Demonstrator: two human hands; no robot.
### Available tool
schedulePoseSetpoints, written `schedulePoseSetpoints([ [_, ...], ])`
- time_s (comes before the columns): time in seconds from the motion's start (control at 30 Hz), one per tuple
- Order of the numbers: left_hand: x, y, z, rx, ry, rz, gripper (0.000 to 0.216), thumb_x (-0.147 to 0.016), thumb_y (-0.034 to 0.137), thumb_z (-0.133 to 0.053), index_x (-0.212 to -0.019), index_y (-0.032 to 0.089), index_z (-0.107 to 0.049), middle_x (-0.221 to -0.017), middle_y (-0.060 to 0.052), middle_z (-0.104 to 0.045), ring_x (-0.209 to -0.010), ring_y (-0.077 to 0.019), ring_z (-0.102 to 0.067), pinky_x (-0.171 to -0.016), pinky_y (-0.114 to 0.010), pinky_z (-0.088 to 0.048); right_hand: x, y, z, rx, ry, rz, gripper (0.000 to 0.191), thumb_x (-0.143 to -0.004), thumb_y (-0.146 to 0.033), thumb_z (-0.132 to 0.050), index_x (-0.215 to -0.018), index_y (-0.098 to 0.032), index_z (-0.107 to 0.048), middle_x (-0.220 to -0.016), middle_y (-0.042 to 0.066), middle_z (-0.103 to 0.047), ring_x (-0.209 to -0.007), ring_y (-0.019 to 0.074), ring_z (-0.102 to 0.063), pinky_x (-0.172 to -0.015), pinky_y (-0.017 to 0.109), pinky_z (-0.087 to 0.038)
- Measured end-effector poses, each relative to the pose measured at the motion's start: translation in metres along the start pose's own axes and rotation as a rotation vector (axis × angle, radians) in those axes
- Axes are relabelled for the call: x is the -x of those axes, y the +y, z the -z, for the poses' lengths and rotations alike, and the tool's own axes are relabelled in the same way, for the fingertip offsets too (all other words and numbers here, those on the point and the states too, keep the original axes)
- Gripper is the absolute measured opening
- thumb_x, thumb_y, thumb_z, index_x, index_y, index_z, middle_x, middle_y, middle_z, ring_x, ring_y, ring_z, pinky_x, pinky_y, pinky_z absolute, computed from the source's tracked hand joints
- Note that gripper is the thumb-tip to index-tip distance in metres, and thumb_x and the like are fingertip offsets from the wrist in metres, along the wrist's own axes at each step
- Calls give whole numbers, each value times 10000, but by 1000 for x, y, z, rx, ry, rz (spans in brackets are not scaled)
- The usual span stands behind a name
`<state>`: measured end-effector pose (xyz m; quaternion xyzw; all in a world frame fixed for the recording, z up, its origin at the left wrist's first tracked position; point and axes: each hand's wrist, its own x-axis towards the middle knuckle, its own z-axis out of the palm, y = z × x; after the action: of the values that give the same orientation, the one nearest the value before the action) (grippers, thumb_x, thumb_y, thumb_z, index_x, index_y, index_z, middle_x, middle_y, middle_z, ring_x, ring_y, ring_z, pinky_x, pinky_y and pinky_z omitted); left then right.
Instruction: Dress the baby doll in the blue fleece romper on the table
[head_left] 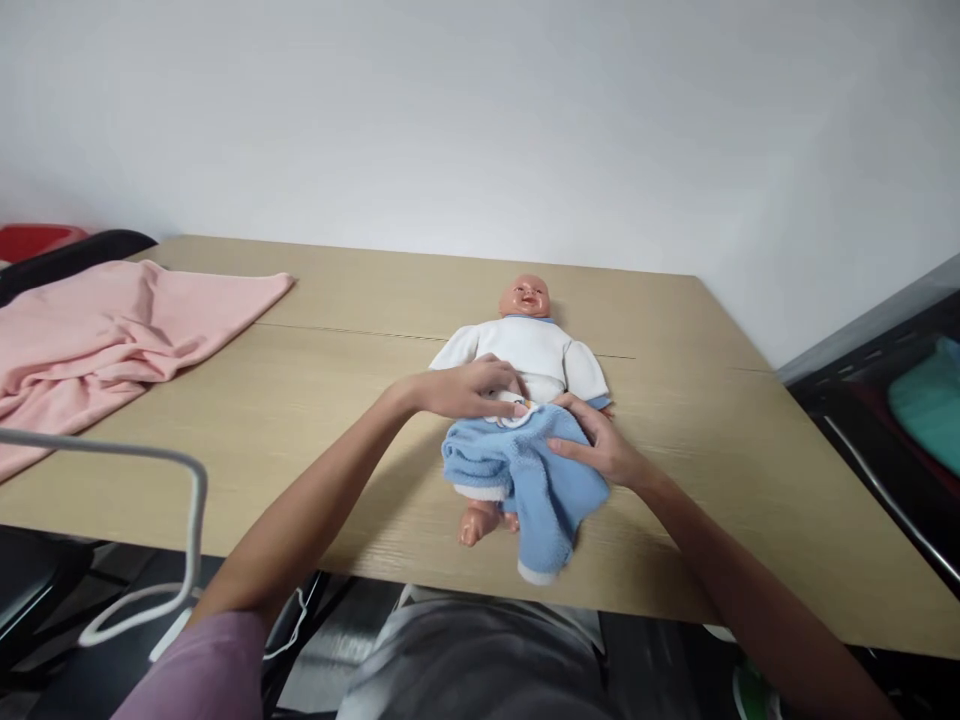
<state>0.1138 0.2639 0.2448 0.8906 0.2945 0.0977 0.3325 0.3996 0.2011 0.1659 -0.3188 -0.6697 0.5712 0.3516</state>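
A baby doll (525,297) lies on its back on the wooden table (315,400), head toward the wall. It wears a white top (536,350) and light blue trousers (525,470). One trouser leg hangs loose past the table's front edge. My left hand (469,388) is at the doll's waist, fingers curled on the hem of the white top. My right hand (596,440) lies on the doll's hip with fingers pressed on the blue trousers.
A pink blanket (97,330) is spread over the table's left end. A white cable (150,500) loops near the front left. At the right stands a dark bin (885,420) with something teal (930,400) in it. A white wall rises behind the table.
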Motion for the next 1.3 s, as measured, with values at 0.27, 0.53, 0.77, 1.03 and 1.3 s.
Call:
schedulePoseSetpoints([
  [0.27,-23,-9,8,555,-215,-30,374,-942,381,-860,-1025,228,-529,-837,44,-556,-694,-109,-545,-582,-227,-403,8,5,4,-85,50,-216,569,-940,-760,-762,-1156,-234,-744,-1113,59,-725,-1041,244,-653,-943,348,-550],
  [0.53,-31,-18,-22,786,9,-172,655,-804,229,-967,-1351,244,-607,-1193,-61,-682,-1097,-196,-692,-933,-325,-557,1,-9,-11,-314,138,-41,418,-953,-526,-867,-968,-258,-548,-936,-31,-495,-761,133,-442,-675,226,-433],
  [0.77,-26,-19,-13,596,-449,-138,340,-881,381,-922,-1103,203,-735,-1061,-26,-743,-963,-210,-692,-833,-288,-567,3,-14,-8,-239,159,38,383,-987,-468,-852,-988,-269,-525,-929,-34,-530,-723,122,-449,-623,211,-407],
  [1.03,-24,-13,-22,555,-344,-174,310,-1057,492,-689,-1041,184,-718,-923,-30,-683,-824,-184,-610,-759,-305,-560,7,-17,4,-226,-140,-212,532,-974,-569,-844,-1332,-244,-621,-1050,16,-692,-854,154,-651,-713,219,-533],
  [1.3,-23,-14,-27,651,-416,-147,390,-1003,542,-773,-1172,192,-792,-1199,-93,-800,-1074,-265,-740,-977,-367,-639,16,-28,24,14,-314,-329,563,-887,-474,-940,-1347,-236,-719,-1171,36,-758,-989,204,-698,-815,269,-589],
])
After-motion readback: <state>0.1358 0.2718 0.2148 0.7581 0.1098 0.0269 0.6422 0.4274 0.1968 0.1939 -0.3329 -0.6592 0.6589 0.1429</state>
